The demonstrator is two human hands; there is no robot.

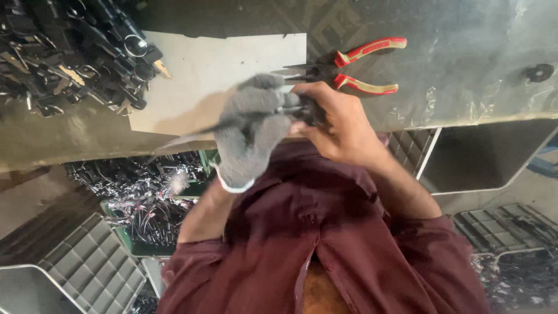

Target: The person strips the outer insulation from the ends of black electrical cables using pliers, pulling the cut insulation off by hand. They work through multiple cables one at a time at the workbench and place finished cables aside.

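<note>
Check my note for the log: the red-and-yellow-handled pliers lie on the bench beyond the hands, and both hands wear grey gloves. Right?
Not quite. In the head view only the left hand wears a grey glove; the right hand is bare. The red-and-yellow-handled pliers do lie on the bench beyond the hands.

No packages, labels, signs or screens show here; the pale rectangular sheet (pixel 215 75) lying by the counter's (pixel 465 70) near edge is blank.
</note>
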